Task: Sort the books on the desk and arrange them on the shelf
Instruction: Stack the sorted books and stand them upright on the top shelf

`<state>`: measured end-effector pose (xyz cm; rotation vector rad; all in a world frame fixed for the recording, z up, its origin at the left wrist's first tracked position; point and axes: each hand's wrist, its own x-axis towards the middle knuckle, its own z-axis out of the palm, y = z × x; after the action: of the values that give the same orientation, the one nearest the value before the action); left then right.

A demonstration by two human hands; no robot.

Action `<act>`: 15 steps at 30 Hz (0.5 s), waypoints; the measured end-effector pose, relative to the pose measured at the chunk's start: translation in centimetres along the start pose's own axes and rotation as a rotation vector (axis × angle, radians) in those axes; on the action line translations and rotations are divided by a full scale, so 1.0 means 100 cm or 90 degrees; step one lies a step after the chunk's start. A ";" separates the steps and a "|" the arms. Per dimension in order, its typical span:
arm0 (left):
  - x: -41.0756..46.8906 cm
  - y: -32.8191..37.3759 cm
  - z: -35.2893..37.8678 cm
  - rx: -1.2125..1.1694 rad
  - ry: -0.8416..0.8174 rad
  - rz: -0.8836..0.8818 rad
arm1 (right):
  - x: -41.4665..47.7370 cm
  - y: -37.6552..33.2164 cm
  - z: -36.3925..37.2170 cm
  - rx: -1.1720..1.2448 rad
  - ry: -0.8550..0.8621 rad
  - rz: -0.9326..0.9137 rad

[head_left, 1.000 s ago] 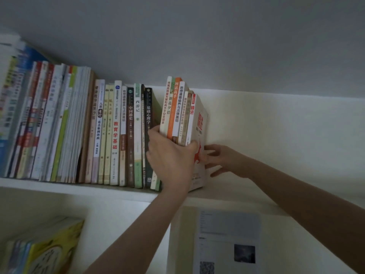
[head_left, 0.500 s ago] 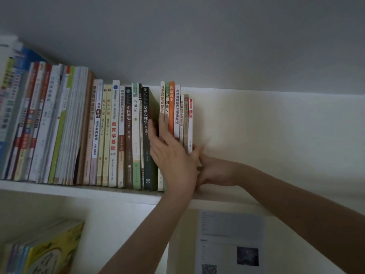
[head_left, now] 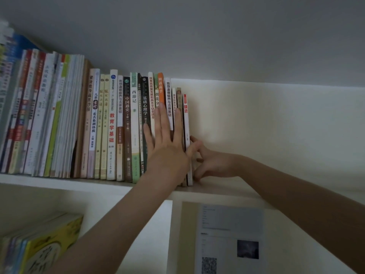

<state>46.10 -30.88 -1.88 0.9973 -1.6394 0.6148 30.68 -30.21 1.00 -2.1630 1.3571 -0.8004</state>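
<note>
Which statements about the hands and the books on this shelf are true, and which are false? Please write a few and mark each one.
1. The left hand lies flat, fingers straight, on the row of books. True.
2. The right hand holds a book in the air. False: it presses the side of the last white book in the row.
3. The orange-spined book lies flat on the shelf board. False: it stands upright in the row.
4. A printed sheet with a QR code is below the shelf board. True.
</note>
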 end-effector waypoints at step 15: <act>-0.008 -0.028 -0.001 0.052 0.001 0.192 | -0.024 -0.008 -0.003 -0.075 0.025 -0.007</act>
<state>48.53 -32.03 -2.85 0.8119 -1.7913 0.8901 30.11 -27.70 1.18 -2.2565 1.4465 -0.7887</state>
